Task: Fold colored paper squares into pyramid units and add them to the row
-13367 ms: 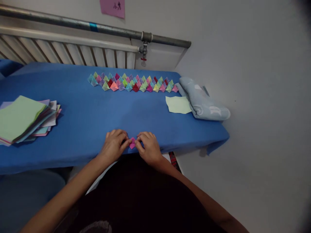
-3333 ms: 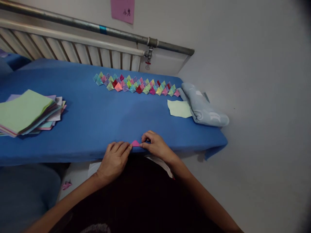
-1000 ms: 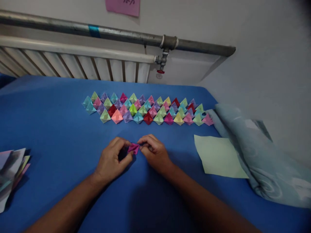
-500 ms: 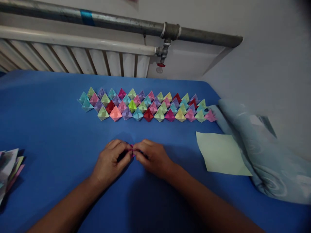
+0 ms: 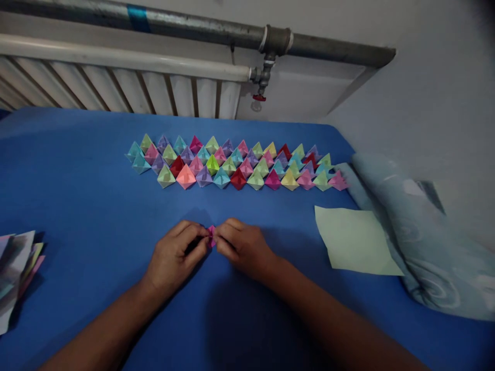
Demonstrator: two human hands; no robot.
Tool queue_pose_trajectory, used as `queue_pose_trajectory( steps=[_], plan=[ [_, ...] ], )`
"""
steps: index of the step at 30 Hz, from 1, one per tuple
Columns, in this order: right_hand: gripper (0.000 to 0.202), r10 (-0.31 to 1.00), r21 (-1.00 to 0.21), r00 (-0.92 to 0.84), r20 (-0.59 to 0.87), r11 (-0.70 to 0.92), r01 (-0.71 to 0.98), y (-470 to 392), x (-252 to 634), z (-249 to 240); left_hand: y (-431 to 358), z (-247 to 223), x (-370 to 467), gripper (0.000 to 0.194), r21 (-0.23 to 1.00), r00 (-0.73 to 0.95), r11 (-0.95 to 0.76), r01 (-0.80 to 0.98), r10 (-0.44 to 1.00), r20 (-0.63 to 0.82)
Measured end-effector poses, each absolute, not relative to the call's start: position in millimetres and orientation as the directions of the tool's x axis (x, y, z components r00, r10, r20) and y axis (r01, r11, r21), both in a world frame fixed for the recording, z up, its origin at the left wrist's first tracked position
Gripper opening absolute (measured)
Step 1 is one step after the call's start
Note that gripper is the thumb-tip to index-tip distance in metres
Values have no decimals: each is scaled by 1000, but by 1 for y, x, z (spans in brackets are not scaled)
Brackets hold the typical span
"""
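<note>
A small magenta folded paper (image 5: 211,236) is pinched between both hands over the blue table (image 5: 96,216). My left hand (image 5: 174,251) grips its left side with thumb and fingertips. From the right, my right hand (image 5: 244,247) pinches the other side, and the fingers hide most of the paper. Beyond the hands stand rows of small folded paper boats in many colours, among them an orange one (image 5: 186,176) and a dark red one (image 5: 238,178) in the nearest row.
A pale green sheet (image 5: 358,241) lies on the right, beside a rolled light blue blanket (image 5: 421,247). Several loose papers (image 5: 19,273) are stacked at the left edge. A white radiator (image 5: 127,85) and a metal pipe (image 5: 201,28) run behind the table.
The view has shifted slightly, so the background sits a little higher. Slightly more of the magenta paper shows between the fingertips; both hands still pinch it.
</note>
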State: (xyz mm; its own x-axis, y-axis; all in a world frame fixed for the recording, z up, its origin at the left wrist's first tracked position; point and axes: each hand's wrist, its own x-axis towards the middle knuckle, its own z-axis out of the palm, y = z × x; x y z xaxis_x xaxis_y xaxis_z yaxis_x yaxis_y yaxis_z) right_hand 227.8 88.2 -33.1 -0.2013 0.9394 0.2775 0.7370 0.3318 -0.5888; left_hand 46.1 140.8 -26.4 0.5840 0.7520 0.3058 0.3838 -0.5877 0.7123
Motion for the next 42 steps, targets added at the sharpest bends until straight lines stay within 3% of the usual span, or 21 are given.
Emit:
queue_pose_trajectory(
  steps=[12, 16, 20, 33, 42],
  plan=[
    [14, 888, -647, -66, 455, 381, 661, 84, 223, -27, 140, -23, 43, 10, 874, 358, -340, 347, 910, 211],
    [13, 861, -608, -100, 499, 430, 667, 82, 219, -23, 135, -25, 44, 27, 912, 363, -239, 333, 925, 110],
    [13, 832, -575, -116, 543, 469, 671, 80, 217, -22, 135, -28, 44, 24, 958, 402, -99, 271, 915, -19],
    [12, 824, -582, -103, 557, 476, 659, 79, 215, -21, 134, -26, 49, 18, 982, 383, -54, 182, 923, -20],
    [15, 785, -539, -146, 602, 534, 651, 77, 213, -17, 135, -28, 48, 24, 982, 412, 160, 99, 892, -187]
  ],
)
